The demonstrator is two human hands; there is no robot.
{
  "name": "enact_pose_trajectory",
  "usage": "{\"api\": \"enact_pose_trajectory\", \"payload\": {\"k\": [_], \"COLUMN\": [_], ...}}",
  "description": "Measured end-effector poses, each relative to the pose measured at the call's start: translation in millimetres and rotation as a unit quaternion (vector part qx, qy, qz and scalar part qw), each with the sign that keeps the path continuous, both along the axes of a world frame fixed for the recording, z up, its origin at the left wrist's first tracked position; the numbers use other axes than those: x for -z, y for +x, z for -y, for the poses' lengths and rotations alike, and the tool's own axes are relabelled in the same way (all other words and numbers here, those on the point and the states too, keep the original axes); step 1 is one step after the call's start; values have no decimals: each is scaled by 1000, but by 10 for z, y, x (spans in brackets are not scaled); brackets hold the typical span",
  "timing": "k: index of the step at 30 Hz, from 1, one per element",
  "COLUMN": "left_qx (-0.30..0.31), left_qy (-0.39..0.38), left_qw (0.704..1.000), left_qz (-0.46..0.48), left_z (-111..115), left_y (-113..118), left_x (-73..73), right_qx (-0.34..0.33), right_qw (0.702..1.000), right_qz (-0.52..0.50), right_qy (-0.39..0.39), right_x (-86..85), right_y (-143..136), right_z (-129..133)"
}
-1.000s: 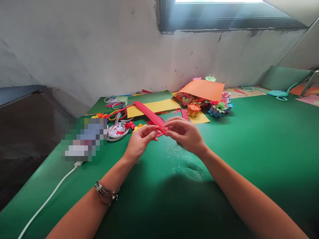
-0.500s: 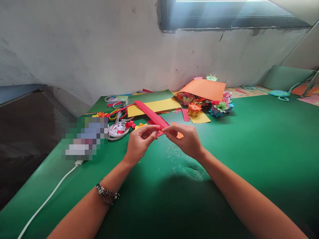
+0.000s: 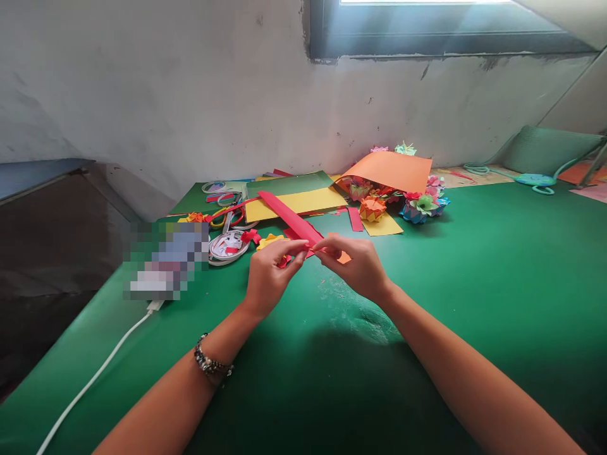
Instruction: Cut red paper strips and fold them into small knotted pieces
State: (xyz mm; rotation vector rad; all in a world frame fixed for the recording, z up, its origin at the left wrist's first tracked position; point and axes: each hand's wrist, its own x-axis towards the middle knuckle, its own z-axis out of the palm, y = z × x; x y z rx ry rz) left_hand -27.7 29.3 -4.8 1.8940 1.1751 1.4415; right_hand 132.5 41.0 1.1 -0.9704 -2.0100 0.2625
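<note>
My left hand point(image 3: 275, 272) and my right hand point(image 3: 355, 264) meet near the middle of the view, fingertips almost touching. Both pinch a small red paper piece point(image 3: 309, 248), mostly hidden by the fingers. Just behind them a long red paper strip point(image 3: 289, 215) lies slanting over a yellow sheet point(image 3: 303, 201). Beside my left hand are a yellow paper flower point(image 3: 269, 241) and a small red paper piece on a white tape roll point(image 3: 227, 246). An orange scrap shows partly behind my right hand.
Scissors point(image 3: 231, 217) lie at the left behind the tape. A pixelated device with a white cable point(image 3: 95, 377) is at the left. Folded paper flowers point(image 3: 420, 205) stand under an orange sheet point(image 3: 393, 170) at the back. The green table point(image 3: 497, 284) meets a grey wall.
My left hand has shifted slightly right, closer to my right hand, and its fingertips now cover more of the small red piece. The whole view has moved a little.
</note>
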Motion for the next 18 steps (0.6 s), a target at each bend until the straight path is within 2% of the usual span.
{"api": "enact_pose_trajectory", "payload": {"k": [6, 12, 18], "left_qx": [-11, -12, -3], "left_qy": [30, 19, 2], "left_qw": [999, 1000, 1000], "left_qz": [0, 13, -1], "left_z": [1, 1, -16], "left_y": [-4, 0, -1], "left_x": [-11, -7, -5], "right_qx": [-8, -29, -11], "right_qw": [1000, 998, 999], "right_qz": [-13, -23, -32], "right_qy": [-15, -42, 21], "right_x": [-6, -24, -22], "right_y": [-11, -26, -30], "right_z": [4, 17, -2]}}
